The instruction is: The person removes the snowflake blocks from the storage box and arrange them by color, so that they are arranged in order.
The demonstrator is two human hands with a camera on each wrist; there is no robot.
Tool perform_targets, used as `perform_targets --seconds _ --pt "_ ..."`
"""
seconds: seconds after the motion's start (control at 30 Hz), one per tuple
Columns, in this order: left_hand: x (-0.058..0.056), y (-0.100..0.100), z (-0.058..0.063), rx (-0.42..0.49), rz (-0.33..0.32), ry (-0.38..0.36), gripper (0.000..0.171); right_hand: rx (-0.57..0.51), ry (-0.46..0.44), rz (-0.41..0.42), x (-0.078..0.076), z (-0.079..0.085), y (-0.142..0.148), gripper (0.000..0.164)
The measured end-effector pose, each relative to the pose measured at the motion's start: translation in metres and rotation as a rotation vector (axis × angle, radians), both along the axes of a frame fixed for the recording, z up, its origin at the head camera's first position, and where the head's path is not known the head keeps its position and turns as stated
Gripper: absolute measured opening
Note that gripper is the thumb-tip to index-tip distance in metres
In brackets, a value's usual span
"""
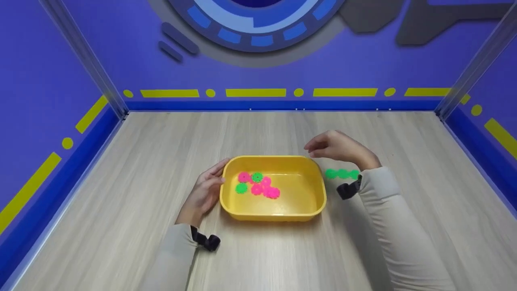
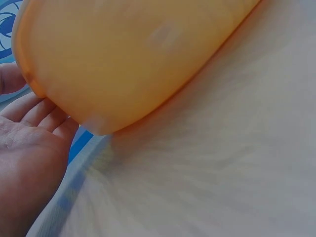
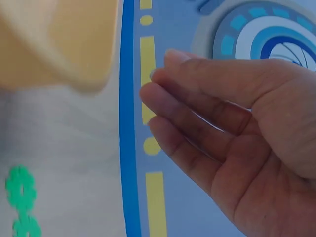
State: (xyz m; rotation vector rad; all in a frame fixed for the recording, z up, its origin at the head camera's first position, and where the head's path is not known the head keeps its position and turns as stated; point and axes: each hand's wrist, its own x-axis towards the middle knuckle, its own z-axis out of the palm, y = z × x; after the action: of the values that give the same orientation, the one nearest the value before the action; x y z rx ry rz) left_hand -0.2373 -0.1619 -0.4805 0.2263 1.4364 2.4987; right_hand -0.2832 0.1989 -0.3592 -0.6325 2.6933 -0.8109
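In the middle of the head view a yellow bin [image 1: 274,218] rests on the pale wood-grain tabletop [image 1: 101,202], and its contents lie toward the left of its floor: pink toothed discs [image 1: 244,177], several bunched or overlapping near the middle, with green toothed discs [image 1: 241,188] at the far left and just above the cluster. The left hand [image 1: 205,193], left of centre, rests against the bin's left end, its grip spread wide, with fingers extended along the outer side near the upper left corner and the thumb touching the rim; in the left wrist view the fingertips are hidden behind the bin's edge. The right hand [image 1: 338,146], right of centre, is just beside the bin's upper right corner, its fingers loosely bent; its grip is narrow, only a small space showing between thumb and forefinger in the right wrist view. Near its wrist, right of the bin, a row of three green pieces [image 1: 342,174] lies on the tabletop; whether they are linked or merely touching I cannot tell. Each light sleeve [image 1: 404,226] ends at a black wrist camera [image 1: 349,190]. Purple-blue panels [image 1: 363,72] with yellow dashes and dots [image 1: 256,93] fill the frame's upper part.
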Motion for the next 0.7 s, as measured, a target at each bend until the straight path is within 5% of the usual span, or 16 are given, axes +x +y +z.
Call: perform_targets --seconds 0.7 --pt "0.000 0.001 0.000 0.014 -0.009 -0.005 0.065 0.024 -0.083 0.251 -0.007 -0.017 -0.079 0.029"
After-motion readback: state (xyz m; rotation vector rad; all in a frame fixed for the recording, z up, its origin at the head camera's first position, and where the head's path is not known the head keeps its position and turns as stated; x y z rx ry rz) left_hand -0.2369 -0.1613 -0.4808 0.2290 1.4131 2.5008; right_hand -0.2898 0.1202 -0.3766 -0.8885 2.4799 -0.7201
